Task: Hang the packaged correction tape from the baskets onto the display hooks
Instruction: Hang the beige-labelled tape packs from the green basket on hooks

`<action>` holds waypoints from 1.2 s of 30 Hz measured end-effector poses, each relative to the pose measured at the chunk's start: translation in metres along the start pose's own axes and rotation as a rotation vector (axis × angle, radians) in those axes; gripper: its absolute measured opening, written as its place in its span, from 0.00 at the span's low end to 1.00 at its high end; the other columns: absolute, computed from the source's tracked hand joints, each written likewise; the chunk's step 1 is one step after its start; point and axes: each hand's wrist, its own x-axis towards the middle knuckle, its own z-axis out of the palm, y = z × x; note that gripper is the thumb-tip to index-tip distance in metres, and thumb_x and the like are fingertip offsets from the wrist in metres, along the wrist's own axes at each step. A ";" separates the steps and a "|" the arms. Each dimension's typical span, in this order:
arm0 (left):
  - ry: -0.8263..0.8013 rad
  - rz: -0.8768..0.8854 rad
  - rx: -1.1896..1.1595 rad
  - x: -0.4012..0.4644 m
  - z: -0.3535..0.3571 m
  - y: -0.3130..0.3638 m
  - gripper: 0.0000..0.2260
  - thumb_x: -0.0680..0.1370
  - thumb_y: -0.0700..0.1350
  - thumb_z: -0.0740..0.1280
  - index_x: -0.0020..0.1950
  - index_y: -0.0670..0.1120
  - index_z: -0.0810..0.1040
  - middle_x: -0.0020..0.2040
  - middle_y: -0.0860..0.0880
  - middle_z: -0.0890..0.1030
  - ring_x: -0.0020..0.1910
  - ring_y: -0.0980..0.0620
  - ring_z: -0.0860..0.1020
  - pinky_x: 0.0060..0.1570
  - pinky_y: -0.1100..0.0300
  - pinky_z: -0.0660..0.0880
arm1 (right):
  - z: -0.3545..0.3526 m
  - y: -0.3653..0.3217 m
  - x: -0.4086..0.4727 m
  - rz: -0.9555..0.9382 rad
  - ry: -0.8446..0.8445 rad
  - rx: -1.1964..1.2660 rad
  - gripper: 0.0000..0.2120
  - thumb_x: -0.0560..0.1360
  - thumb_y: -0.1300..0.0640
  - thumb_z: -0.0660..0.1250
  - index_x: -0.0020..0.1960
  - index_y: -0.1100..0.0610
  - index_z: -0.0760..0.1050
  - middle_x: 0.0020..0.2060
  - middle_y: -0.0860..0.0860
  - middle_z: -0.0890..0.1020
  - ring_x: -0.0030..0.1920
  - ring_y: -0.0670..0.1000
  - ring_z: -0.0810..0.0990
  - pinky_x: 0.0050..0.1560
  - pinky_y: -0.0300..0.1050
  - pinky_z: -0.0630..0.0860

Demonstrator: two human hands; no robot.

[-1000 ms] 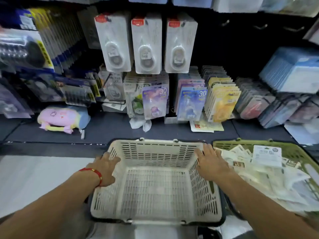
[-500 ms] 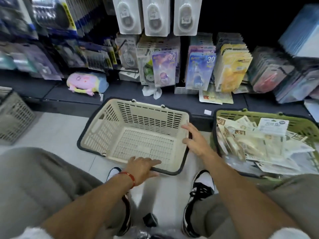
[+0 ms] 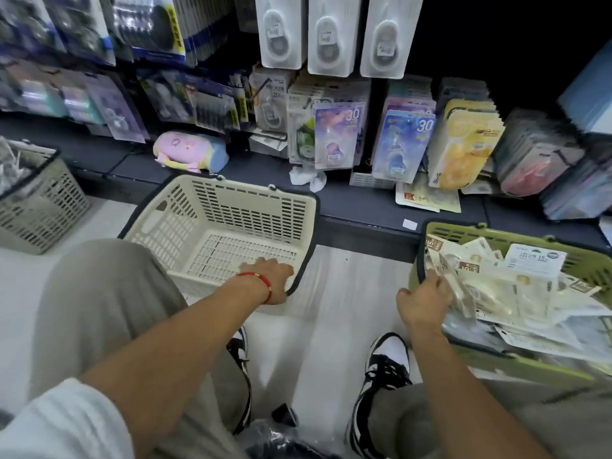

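Observation:
An empty cream basket (image 3: 231, 207) sits tilted on the floor before the shelf. My left hand (image 3: 270, 274) grips its near right rim. A green basket (image 3: 496, 235) at the right is heaped with packaged correction tape (image 3: 516, 293). My right hand (image 3: 424, 301) grips the green basket's left rim, its fingers among the packets there. On the display hooks above hang three white correction tape packs (image 3: 329, 36), with more coloured packs below them (image 3: 402, 144).
A grey mesh basket (image 3: 39, 207) stands at the far left on the floor. A pink plush pouch (image 3: 188, 150) lies on the dark shelf ledge (image 3: 364, 207). My knees and black-and-white shoes (image 3: 384, 369) fill the foreground.
The cream basket has slid left and away from the green one. My left hand moved to its near right rim; my right hand left it and took the green basket's edge.

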 end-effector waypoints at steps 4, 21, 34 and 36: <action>0.207 0.214 -0.334 -0.001 -0.024 0.050 0.24 0.81 0.47 0.68 0.78 0.52 0.71 0.75 0.45 0.75 0.73 0.43 0.72 0.72 0.47 0.72 | -0.003 -0.010 -0.007 0.121 -0.001 0.076 0.30 0.79 0.61 0.70 0.79 0.62 0.66 0.76 0.66 0.65 0.76 0.67 0.62 0.77 0.60 0.63; 0.178 -0.027 -1.070 0.057 0.015 0.158 0.22 0.84 0.53 0.63 0.74 0.42 0.71 0.70 0.37 0.78 0.68 0.35 0.76 0.68 0.48 0.73 | -0.038 -0.004 -0.017 0.067 -0.428 0.587 0.18 0.78 0.67 0.65 0.47 0.46 0.86 0.50 0.53 0.87 0.48 0.53 0.88 0.55 0.54 0.85; 0.416 -0.189 -1.226 0.105 0.040 0.192 0.25 0.73 0.66 0.65 0.64 0.54 0.71 0.49 0.50 0.83 0.45 0.47 0.80 0.37 0.59 0.68 | -0.121 0.181 0.138 0.514 0.242 -0.085 0.35 0.80 0.36 0.53 0.82 0.53 0.59 0.79 0.61 0.64 0.76 0.68 0.63 0.74 0.68 0.57; 0.436 -0.175 -1.234 0.104 0.042 0.187 0.19 0.78 0.62 0.67 0.63 0.55 0.73 0.49 0.53 0.83 0.48 0.47 0.81 0.41 0.58 0.70 | -0.116 0.171 0.143 0.553 0.246 -0.105 0.40 0.76 0.32 0.48 0.81 0.54 0.61 0.77 0.63 0.66 0.73 0.70 0.65 0.72 0.68 0.59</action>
